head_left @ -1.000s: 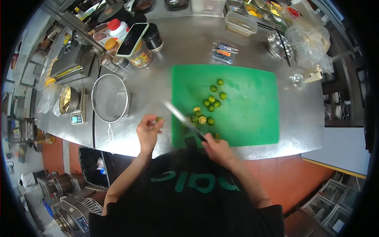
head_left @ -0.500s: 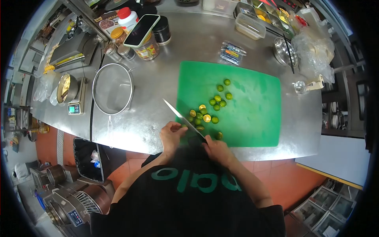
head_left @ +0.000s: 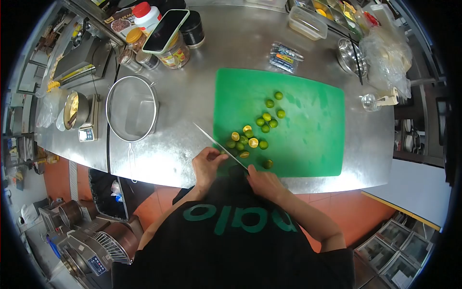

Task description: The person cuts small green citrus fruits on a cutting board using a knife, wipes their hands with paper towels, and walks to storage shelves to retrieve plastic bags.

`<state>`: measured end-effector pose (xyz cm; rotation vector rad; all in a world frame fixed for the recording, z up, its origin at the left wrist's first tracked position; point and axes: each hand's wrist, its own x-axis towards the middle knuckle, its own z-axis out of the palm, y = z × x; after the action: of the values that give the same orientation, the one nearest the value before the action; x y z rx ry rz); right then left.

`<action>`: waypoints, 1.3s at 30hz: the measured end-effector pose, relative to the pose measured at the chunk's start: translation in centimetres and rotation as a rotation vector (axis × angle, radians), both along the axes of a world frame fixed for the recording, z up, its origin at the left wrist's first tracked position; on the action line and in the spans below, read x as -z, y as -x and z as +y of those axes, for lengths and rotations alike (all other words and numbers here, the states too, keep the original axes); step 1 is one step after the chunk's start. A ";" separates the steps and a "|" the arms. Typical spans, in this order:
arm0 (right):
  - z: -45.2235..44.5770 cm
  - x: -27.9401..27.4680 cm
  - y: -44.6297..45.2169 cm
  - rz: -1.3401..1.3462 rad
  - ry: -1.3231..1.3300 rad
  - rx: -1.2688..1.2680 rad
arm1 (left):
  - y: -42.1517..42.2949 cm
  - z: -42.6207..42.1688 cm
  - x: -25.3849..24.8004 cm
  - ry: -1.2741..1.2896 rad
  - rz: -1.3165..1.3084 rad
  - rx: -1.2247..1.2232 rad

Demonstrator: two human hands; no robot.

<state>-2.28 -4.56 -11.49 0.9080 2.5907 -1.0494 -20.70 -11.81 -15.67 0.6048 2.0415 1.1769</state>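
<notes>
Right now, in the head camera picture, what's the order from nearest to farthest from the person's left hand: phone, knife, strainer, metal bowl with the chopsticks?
From the left hand:
1. Knife: right beside it, blade over the board's near-left corner.
2. Strainer: to the left, on the counter.
3. Phone: far left, propped among jars.
4. Metal bowl: far right.

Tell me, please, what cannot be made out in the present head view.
In the head view:
Knife: its handle is covered by the right hand.
Left hand: anything between its fingertips is mostly hidden by them and too small to identify.
Scale display: digits too small to read.
Topmost container: cut off by the upper edge.
</notes>
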 end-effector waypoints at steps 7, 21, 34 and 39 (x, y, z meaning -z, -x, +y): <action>-0.2 2.4 3.9 0.155 -0.069 0.027 | -0.7 -0.2 -0.6 -0.040 0.148 0.038; 1.5 -5.6 -3.3 0.457 -0.168 0.556 | -1.7 1.1 -1.7 -0.213 0.483 0.184; 0.0 -4.7 -5.9 0.470 -0.041 0.701 | -3.3 6.6 -6.2 -0.359 0.743 0.586; 0.5 -0.8 -3.4 0.203 -0.061 0.137 | 4.5 -2.1 -4.7 -0.138 0.207 0.024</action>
<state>1.07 -4.01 -10.74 1.0577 2.7722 -1.1598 -25.23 -13.88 -10.92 0.8469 2.1277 1.2945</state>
